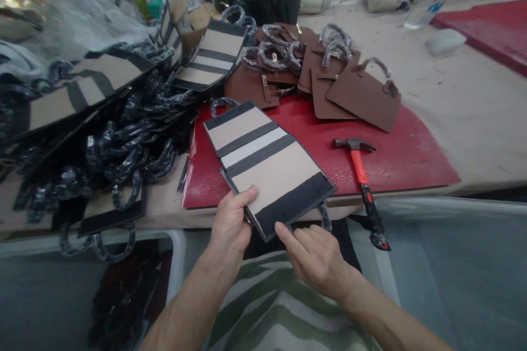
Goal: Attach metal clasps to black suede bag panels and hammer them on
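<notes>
A black and beige bag panel (272, 167) with wrapped handles lies tilted over the front edge of a red mat (395, 170). My left hand (233, 219) grips its near left edge, thumb on top and fingers underneath. At the panel's near corner is my right hand (308, 247), its index finger touching the dark strip and the other fingers curled by the edge. A hammer (358, 167) with a red and black handle rests right of the panel, its grip reaching past the table edge.
Brown bag panels (362, 93) are piled at the mat's back. Black panels with wrapped handles (123, 142) heap up on the left. Bins (179, 263) stand below the table edge. A clear bottle (428, 8) and a second red mat (489, 27) are at the back right.
</notes>
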The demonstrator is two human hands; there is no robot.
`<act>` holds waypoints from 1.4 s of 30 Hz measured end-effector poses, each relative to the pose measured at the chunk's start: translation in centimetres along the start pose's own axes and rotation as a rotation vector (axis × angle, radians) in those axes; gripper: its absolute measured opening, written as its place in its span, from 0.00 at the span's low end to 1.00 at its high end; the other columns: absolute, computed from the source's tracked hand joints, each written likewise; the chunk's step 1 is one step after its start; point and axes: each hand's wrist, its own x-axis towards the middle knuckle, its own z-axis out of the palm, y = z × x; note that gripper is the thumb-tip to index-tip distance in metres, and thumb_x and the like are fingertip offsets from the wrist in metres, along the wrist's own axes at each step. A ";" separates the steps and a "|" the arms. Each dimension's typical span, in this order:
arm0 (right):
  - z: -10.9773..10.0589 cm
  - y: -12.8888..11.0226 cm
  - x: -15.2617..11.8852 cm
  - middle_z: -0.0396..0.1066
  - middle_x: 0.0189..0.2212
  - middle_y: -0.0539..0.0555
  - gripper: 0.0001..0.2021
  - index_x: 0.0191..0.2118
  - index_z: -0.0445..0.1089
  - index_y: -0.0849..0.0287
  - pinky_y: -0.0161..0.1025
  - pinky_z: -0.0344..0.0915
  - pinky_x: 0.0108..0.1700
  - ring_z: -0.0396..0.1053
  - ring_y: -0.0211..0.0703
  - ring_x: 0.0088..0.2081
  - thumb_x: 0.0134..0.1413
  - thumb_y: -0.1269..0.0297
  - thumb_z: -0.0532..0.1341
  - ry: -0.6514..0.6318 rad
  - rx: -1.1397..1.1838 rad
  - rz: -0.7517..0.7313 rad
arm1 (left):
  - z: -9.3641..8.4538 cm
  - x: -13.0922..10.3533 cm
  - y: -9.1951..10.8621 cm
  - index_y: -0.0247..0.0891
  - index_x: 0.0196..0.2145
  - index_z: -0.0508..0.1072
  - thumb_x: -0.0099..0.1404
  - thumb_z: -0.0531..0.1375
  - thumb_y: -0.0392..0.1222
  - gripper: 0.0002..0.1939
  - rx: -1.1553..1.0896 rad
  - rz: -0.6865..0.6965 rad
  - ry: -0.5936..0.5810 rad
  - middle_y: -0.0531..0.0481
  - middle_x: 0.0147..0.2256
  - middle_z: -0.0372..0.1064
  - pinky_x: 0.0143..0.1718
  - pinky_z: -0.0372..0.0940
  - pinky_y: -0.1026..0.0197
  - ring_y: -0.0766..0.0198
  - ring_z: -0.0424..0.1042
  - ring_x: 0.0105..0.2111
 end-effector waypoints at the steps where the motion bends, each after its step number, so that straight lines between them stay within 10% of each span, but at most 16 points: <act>1: 0.6 0.5 -0.4 0.61 0.23 0.49 0.24 0.61 0.58 0.72 0.43 0.51 0.28 0.57 0.42 0.25 0.60 0.79 0.54 0.052 0.026 -0.019 | 0.2 -0.3 -0.1 0.31 0.44 0.77 0.52 0.65 0.28 0.19 -0.005 0.012 -0.002 0.44 0.37 0.80 0.48 0.75 0.54 0.55 0.80 0.37; 7: 3.1 1.9 -1.7 0.62 0.23 0.47 0.32 0.68 0.48 0.64 0.39 0.54 0.29 0.58 0.41 0.25 0.60 0.78 0.55 0.151 0.088 -0.037 | 0.5 -0.8 -0.8 0.32 0.44 0.77 0.49 0.68 0.31 0.21 0.005 0.057 -0.008 0.45 0.37 0.80 0.49 0.74 0.54 0.55 0.80 0.39; 14: 1.2 1.7 -1.9 0.61 0.23 0.47 0.28 0.65 0.55 0.67 0.42 0.51 0.28 0.58 0.40 0.24 0.60 0.77 0.55 0.056 0.006 0.014 | -1.2 0.2 -0.5 0.33 0.43 0.78 0.44 0.74 0.36 0.26 0.197 0.066 -0.018 0.44 0.39 0.80 0.47 0.73 0.56 0.55 0.79 0.39; 21: -0.2 2.0 -1.8 0.60 0.22 0.46 0.28 0.66 0.54 0.68 0.42 0.49 0.28 0.56 0.40 0.24 0.60 0.77 0.54 0.054 -0.027 0.007 | -2.4 0.2 -0.5 0.30 0.39 0.78 0.51 0.70 0.37 0.17 0.267 -0.203 -0.134 0.46 0.30 0.78 0.20 0.70 0.64 0.64 0.73 0.21; 33: 1.9 2.1 -3.7 0.58 0.22 0.43 0.26 0.64 0.52 0.62 0.39 0.51 0.28 0.56 0.39 0.23 0.61 0.75 0.54 0.181 0.135 0.035 | -1.7 -1.8 -2.4 0.36 0.51 0.75 0.52 0.70 0.30 0.27 0.064 -0.206 -0.133 0.44 0.42 0.80 0.52 0.74 0.52 0.50 0.78 0.47; 42: 2.1 2.7 -4.2 0.58 0.21 0.43 0.26 0.64 0.52 0.61 0.39 0.51 0.29 0.55 0.39 0.22 0.61 0.73 0.54 0.180 0.149 0.014 | -2.1 -1.9 -3.6 0.40 0.55 0.73 0.54 0.69 0.32 0.30 0.042 -0.254 -0.143 0.44 0.46 0.78 0.56 0.71 0.49 0.49 0.77 0.50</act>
